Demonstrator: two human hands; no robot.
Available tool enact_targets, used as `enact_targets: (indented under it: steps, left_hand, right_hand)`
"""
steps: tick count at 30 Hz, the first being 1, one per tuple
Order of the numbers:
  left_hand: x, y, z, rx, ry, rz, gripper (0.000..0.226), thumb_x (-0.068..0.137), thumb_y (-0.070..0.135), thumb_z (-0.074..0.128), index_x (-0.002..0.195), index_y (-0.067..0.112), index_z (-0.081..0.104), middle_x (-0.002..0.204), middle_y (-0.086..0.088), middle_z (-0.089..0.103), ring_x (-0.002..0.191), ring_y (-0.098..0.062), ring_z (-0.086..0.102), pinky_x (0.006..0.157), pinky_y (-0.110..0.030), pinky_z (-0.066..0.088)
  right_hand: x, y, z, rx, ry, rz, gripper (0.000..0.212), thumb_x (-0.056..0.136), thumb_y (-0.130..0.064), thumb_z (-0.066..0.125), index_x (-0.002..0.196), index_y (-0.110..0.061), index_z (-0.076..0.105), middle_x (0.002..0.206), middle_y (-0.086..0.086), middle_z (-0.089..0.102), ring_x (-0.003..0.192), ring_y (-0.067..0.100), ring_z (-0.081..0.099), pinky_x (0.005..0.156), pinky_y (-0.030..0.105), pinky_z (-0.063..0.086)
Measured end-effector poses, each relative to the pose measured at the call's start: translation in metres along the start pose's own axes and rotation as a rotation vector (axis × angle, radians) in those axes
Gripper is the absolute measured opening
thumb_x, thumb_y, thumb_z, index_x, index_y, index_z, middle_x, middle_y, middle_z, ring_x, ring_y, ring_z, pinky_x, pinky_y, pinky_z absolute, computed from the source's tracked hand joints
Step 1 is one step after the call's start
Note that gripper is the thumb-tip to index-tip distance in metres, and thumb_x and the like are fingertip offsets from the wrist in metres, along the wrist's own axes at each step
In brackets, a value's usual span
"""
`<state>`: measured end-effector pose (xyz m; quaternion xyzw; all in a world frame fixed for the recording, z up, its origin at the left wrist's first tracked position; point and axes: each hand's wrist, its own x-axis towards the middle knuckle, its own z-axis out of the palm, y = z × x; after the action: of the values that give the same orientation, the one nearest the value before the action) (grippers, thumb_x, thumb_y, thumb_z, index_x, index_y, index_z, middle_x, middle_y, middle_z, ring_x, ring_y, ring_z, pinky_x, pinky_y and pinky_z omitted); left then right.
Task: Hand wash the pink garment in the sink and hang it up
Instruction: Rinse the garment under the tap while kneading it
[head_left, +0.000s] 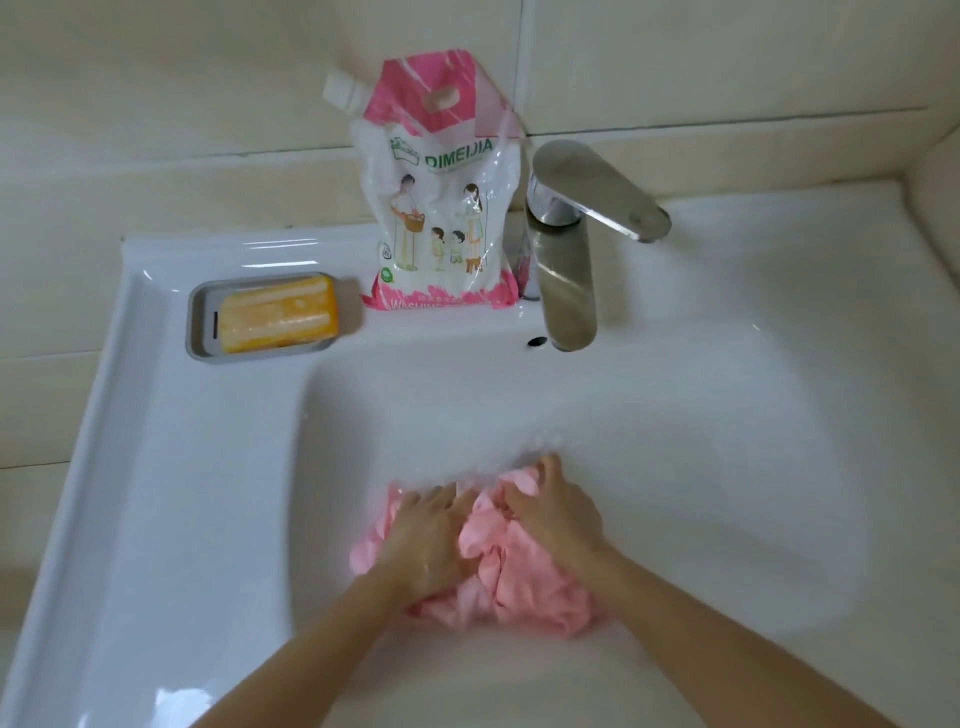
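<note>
The pink garment (493, 577) lies bunched and wet in the near part of the white sink (701, 467). My left hand (428, 540) lies on the garment's left side, fingers curled into the cloth. My right hand (553, 514) grips a fold at the garment's far right, fingers bent over it. Both hands sit close together, almost touching. Some white foam or splashing water shows just beyond the fingers.
A chrome tap (566, 249) stands at the back of the basin, its spout over the overflow hole. A pink and white pouch of washing liquid (441, 208) leans against the tiled wall. A yellow soap bar (278, 314) lies in a grey dish (200, 332) on the left ledge.
</note>
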<state>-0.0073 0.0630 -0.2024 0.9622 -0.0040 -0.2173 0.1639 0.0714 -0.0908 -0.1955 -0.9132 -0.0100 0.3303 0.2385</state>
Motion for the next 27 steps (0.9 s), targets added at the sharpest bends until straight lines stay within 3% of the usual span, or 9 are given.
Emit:
enact_targets:
  steps: [6, 10, 18, 24, 27]
  left_hand:
    - [-0.02, 0.015, -0.006, -0.029, -0.063, -0.065, 0.088, 0.06, 0.064, 0.004, 0.135, 0.032, 0.037, 0.123, 0.004, 0.047, 0.118, -0.019, 0.043, 0.091, -0.035, 0.032]
    - [-0.019, 0.017, -0.005, -0.029, -0.059, -0.097, 0.092, 0.058, 0.064, 0.002, 0.137, 0.032, 0.035, 0.125, 0.002, 0.046, 0.119, -0.021, 0.042, 0.091, -0.034, 0.032]
    - [-0.02, 0.02, -0.008, -0.035, -0.063, -0.093, 0.086, 0.061, 0.064, 0.003, 0.133, 0.035, 0.037, 0.119, 0.004, 0.047, 0.114, -0.018, 0.044, 0.079, -0.033, 0.026]
    - [-0.017, 0.017, 0.0, 0.006, -0.059, -0.101, 0.081, 0.065, 0.064, 0.005, 0.13, 0.032, 0.04, 0.12, 0.005, 0.048, 0.113, -0.019, 0.045, 0.086, -0.036, 0.03]
    - [-0.016, 0.019, -0.001, 0.011, -0.071, -0.111, 0.082, 0.064, 0.064, 0.005, 0.13, 0.03, 0.04, 0.121, 0.003, 0.047, 0.115, -0.02, 0.044, 0.091, -0.038, 0.032]
  right_hand:
    - [-0.019, 0.005, 0.005, -0.048, -0.105, 0.033, 0.04, 0.093, -0.055, 0.035, 0.118, -0.032, 0.055, 0.114, 0.001, 0.065, 0.106, 0.026, 0.059, 0.086, 0.032, 0.043]
    - [-0.025, 0.003, 0.006, 0.029, 0.01, 0.091, 0.041, 0.091, -0.053, 0.043, 0.115, -0.02, 0.044, 0.109, 0.006, 0.065, 0.104, 0.03, 0.06, 0.083, 0.034, 0.045]
    - [-0.02, 0.001, 0.011, 0.02, 0.061, 0.107, 0.042, 0.091, -0.051, 0.043, 0.113, -0.018, 0.054, 0.112, 0.007, 0.066, 0.105, 0.03, 0.059, 0.085, 0.033, 0.045]
    - [-0.013, 0.002, 0.01, 0.03, 0.042, 0.128, 0.048, 0.088, -0.051, 0.046, 0.119, -0.015, 0.052, 0.115, 0.01, 0.065, 0.107, 0.03, 0.059, 0.086, 0.033, 0.045]
    - [-0.016, 0.002, 0.011, 0.077, 0.077, 0.14, 0.05, 0.089, -0.051, 0.049, 0.122, -0.014, 0.041, 0.111, 0.01, 0.065, 0.103, 0.031, 0.06, 0.078, 0.032, 0.043]
